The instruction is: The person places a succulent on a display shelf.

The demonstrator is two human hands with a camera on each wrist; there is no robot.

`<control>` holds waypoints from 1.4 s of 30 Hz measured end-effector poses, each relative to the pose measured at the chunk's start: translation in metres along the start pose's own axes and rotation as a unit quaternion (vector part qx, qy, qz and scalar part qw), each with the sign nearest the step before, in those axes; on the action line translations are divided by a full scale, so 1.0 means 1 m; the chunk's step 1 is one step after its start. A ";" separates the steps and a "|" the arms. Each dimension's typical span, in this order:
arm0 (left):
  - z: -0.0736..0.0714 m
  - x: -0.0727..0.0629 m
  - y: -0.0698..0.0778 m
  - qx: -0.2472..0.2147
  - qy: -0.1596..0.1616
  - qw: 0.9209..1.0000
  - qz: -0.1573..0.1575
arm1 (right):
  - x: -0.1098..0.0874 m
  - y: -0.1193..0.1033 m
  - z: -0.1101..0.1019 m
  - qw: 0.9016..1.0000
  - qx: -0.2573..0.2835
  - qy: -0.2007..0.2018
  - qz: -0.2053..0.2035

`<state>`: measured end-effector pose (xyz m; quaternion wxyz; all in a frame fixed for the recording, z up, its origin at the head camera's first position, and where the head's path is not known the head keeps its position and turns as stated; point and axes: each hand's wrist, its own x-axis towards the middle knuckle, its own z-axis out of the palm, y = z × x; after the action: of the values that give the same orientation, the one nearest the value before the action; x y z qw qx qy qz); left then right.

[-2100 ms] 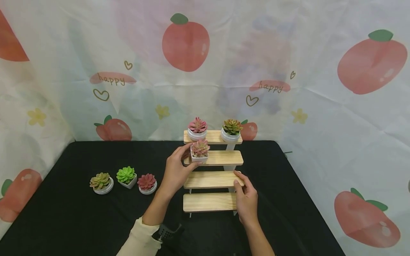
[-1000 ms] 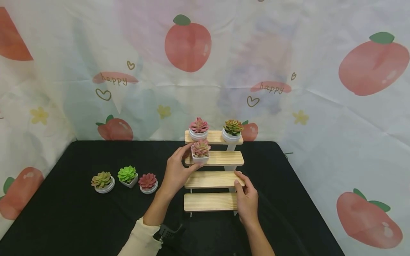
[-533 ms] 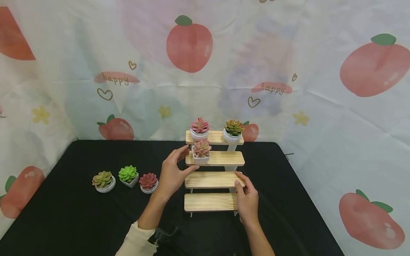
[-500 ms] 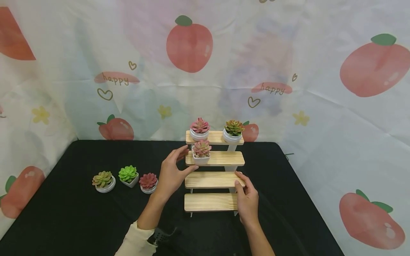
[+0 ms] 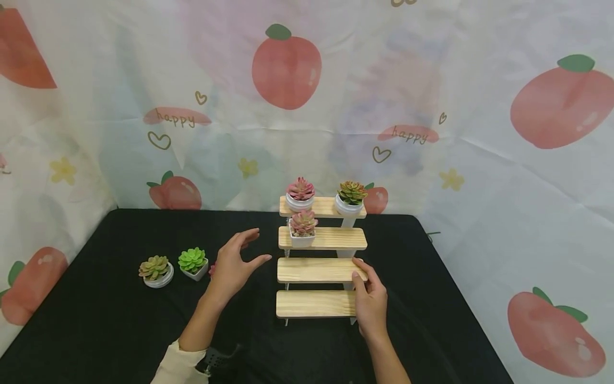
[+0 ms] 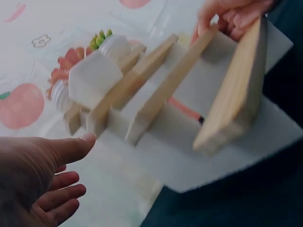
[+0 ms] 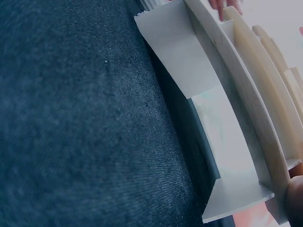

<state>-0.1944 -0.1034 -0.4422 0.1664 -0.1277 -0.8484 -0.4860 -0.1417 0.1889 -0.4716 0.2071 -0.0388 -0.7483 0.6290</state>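
The left hand [image 5: 232, 266] has come away from the pink succulent [image 5: 303, 222] and drawn back to the left, while that plant stays on the second tier from the top. Thumb and fingers are spread apart with nothing between them. The right hand [image 5: 371, 301] has kept its place, thumb and fingers pinching the right end of the third tier of the wooden display stand [image 5: 314, 304].

The pink succulent sits upright in a square white pot [image 5: 302, 241] with small pebbles round its base, at the tier's left end. On the top tier, a round white pot [image 5: 299, 202] at the left holds a deeper pink succulent [image 5: 300, 189], and another round white pot [image 5: 348, 207] at the right holds a green succulent with reddish tips [image 5: 352, 192].

On the black tablecloth [image 5: 431, 330] at the left, an olive-green succulent [image 5: 154, 267] leans in its round pot [image 5: 160, 280], near a bright green succulent [image 5: 191, 260] in an angular white pot [image 5: 198, 273]. Beside these, the left hand blocks nearly all of a red succulent [image 5: 212, 269]. The right hand covers the lowest tier's right end. A fruit-printed backdrop [image 5: 345, 69] hangs behind.
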 end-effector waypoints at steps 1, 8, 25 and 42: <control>-0.003 -0.001 -0.003 0.008 -0.004 1.000 -0.007 | 0.000 0.001 0.000 1.000 0.000 0.000 -0.001; -0.018 -0.010 -0.022 0.064 -0.041 0.996 -0.050 | 0.003 0.020 -0.002 1.000 0.013 -0.016 -0.014; -0.042 -0.019 -0.041 0.092 -0.098 0.990 -0.050 | 0.005 0.024 -0.003 1.000 0.014 -0.015 -0.015; -0.053 -0.019 -0.052 0.085 -0.146 0.985 -0.045 | 0.005 0.023 -0.003 1.000 0.014 -0.012 -0.011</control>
<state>-0.1881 -0.1761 -0.4653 0.0294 -0.1446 -0.9066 -0.3954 -0.1501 0.1982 -0.4915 0.2057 -0.0198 -0.7421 0.6377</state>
